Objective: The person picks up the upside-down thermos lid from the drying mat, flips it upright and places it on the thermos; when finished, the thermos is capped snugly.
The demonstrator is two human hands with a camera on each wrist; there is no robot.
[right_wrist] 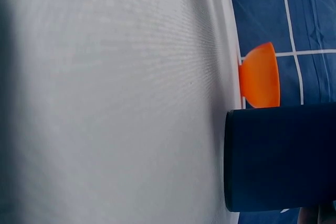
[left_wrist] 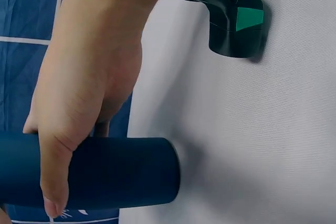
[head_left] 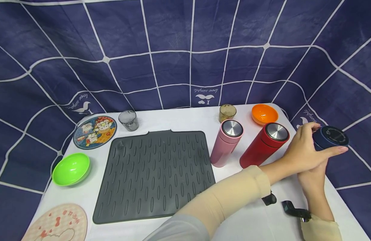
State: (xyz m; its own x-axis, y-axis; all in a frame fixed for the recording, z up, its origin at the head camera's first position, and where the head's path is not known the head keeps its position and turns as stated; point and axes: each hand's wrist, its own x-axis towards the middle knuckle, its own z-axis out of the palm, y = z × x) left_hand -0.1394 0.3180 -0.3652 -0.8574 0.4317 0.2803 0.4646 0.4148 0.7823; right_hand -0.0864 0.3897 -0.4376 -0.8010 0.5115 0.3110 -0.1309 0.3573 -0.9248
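A dark blue thermos flask [head_left: 330, 137] stands at the table's right edge, with its round dark lid facing up. My left hand [head_left: 305, 150] reaches across and grips it at the lid, thumb on the near side and fingers behind. Below, my right hand [head_left: 315, 175] holds the flask's body, mostly covered by the left one in the head view. The left wrist view shows that right hand [left_wrist: 86, 98] wrapped around the blue body [left_wrist: 126, 171], base toward the table. In the right wrist view the flask's lower part [right_wrist: 283, 158] appears, with fingertips at its bottom edge.
Beside my left forearm stand a red thermos [head_left: 262, 147] and a pink thermos [head_left: 225, 144]. Behind are an orange bowl [head_left: 264, 114] and an amber glass [head_left: 227, 113]. A grey drying mat [head_left: 155, 174] lies mid-table. Leftward are a grey glass [head_left: 128, 120], green bowl [head_left: 71, 169] and two round mats.
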